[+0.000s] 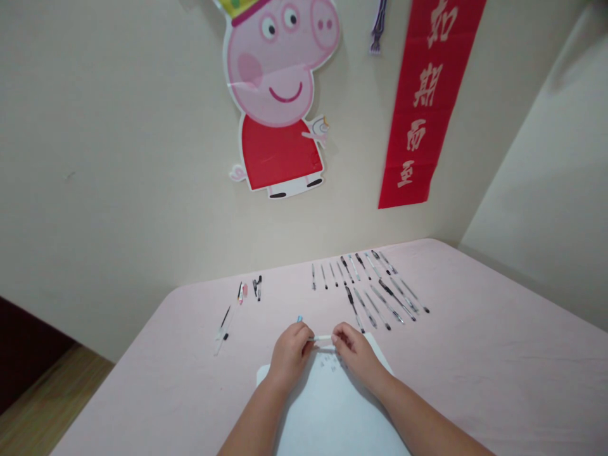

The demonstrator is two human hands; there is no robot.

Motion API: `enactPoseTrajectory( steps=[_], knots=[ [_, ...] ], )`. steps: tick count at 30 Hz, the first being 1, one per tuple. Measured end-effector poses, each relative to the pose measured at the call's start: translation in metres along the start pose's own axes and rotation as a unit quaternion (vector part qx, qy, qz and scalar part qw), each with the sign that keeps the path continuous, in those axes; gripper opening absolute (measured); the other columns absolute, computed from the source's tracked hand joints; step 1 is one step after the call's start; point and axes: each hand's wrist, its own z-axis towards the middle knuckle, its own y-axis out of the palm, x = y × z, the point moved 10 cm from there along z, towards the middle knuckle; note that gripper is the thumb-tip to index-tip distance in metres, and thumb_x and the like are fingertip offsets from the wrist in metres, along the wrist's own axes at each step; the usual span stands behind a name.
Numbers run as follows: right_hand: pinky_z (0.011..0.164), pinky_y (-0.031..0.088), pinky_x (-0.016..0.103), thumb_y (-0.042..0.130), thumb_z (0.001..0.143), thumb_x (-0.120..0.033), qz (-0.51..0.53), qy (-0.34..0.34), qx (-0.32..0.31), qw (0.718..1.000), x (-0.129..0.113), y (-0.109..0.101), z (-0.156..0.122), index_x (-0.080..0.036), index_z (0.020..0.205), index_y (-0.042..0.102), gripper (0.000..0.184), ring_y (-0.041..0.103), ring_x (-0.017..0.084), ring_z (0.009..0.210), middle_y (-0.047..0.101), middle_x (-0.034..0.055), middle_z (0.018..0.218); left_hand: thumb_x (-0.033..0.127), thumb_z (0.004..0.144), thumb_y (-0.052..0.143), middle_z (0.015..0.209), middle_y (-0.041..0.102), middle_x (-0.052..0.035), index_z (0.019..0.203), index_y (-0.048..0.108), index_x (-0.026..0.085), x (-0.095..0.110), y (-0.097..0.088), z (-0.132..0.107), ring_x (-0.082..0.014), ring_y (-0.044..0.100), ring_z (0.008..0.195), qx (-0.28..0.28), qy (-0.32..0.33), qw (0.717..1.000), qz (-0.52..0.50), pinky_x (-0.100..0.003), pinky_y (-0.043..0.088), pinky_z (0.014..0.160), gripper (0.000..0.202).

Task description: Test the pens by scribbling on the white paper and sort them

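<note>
Both my hands meet over a white sheet of paper (332, 405) on a pink table (475, 367). My left hand (291, 354) is closed round one end of a clear pen (320, 338), whose blue tip pokes out above the knuckles. My right hand (354, 351) pinches the pen's other end. The pen lies level between them, just above the paper, which bears some small scribbles.
Several pens (375, 285) lie in rows at the back right of the table. A few loose pens and pen parts (237, 304) lie at the back left. A cartoon pig cutout (280, 95) and a red banner (427, 101) hang on the wall behind.
</note>
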Motion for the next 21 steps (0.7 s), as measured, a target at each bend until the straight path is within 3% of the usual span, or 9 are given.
enactPoseTrajectory(
  steps=[5,10,14,17,21],
  knots=[
    [0.055,0.032,0.026,0.044,0.086,-0.037,-0.029,0.006,-0.004,1.0,0.001,0.0,0.0,-0.02,0.061,0.044,0.031,0.043,0.014,0.055,0.043,-0.0037,0.055,0.006,0.079,0.051,0.08,0.061,-0.0045,0.078,0.058,0.019,0.001,-0.003,0.0,-0.0192,0.056,0.076,0.01,-0.001,1.0,0.001,-0.028,0.042,0.065,0.015],
    [0.055,0.034,0.025,0.047,0.084,-0.036,0.008,0.007,-0.011,1.0,0.003,0.003,0.001,-0.02,0.073,0.05,0.02,0.045,0.014,0.057,0.046,-0.0037,0.06,0.006,0.079,0.052,0.079,0.062,-0.0047,0.078,0.06,0.019,0.003,-0.002,0.001,-0.0192,0.056,0.076,0.003,0.001,1.0,0.003,-0.029,0.044,0.065,0.015],
    [0.054,0.034,0.025,0.048,0.083,-0.036,0.008,0.016,-0.008,1.0,0.005,0.002,0.002,-0.019,0.07,0.05,0.021,0.045,0.013,0.056,0.047,-0.0036,0.059,0.018,0.084,0.056,0.087,0.064,-0.0065,0.087,0.063,0.018,0.005,-0.001,0.001,-0.0202,0.059,0.082,-0.001,0.01,1.0,-0.004,-0.031,0.048,0.072,0.008],
    [0.055,0.035,0.025,0.049,0.081,-0.036,0.01,0.015,-0.001,1.0,0.004,0.001,0.001,-0.019,0.07,0.051,0.02,0.046,0.014,0.056,0.048,-0.0034,0.059,0.026,0.088,0.054,0.096,0.065,-0.0087,0.101,0.065,0.018,0.009,-0.001,0.0,-0.021,0.06,0.088,0.001,0.031,0.999,-0.009,-0.033,0.049,0.078,0.019],
    [0.055,0.035,0.026,0.05,0.08,-0.036,0.012,0.015,0.011,1.0,0.001,-0.001,0.001,-0.019,0.068,0.051,0.02,0.046,0.014,0.056,0.049,-0.0028,0.059,0.028,0.092,0.048,0.091,0.065,-0.009,0.096,0.068,0.018,0.011,0.001,0.001,-0.0203,0.059,0.085,-0.012,0.04,0.999,-0.007,-0.033,0.049,0.076,0.023]
  ],
)
